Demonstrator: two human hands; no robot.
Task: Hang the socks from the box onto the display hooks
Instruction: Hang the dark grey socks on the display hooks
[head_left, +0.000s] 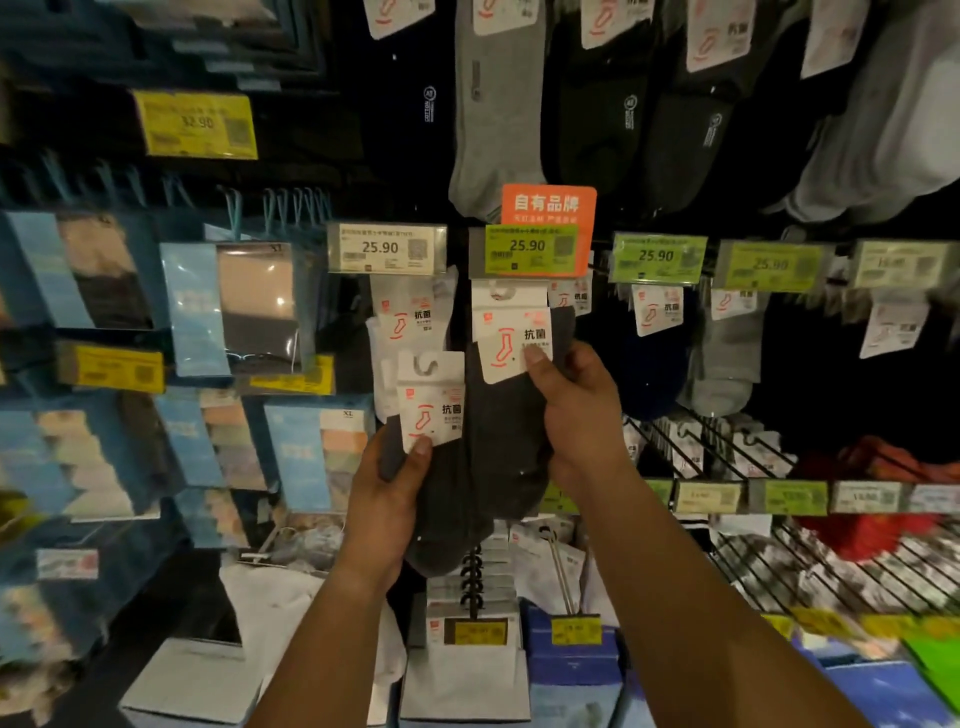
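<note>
Head view, facing a sock display wall in dim light.

Left hand (387, 499) grips a dark grey sock pack (441, 499), thumb pressed on the lower edge of its white header card (431, 400). The card's hook cutout is free, below and left of the peg row; this pack is not hung.

Right hand (576, 410) holds a second dark grey sock pack (506, 441), thumb on its white card (511, 332). That card's top sits just under the green 25.90 price tag (527, 249), which is backed by an orange sign (548, 205). Cannot tell whether the card's hook is already over the peg.

The two packs touch, side by side; the hands are apart, one on each pack.

Left of them, white socks (384, 364) hang under a pale 25.90 tag (387, 248). Blue boxed garments (249, 306) fill the left wall, with yellow price labels (196, 123). Grey and black socks (498, 114) hang in the row above. At right, more green tags (657, 257), a grey sock (724, 358), bare wire pegs (675, 447) and something red (872, 530), blurred. Below the hands, a stack of carded packs (472, 592).
</note>
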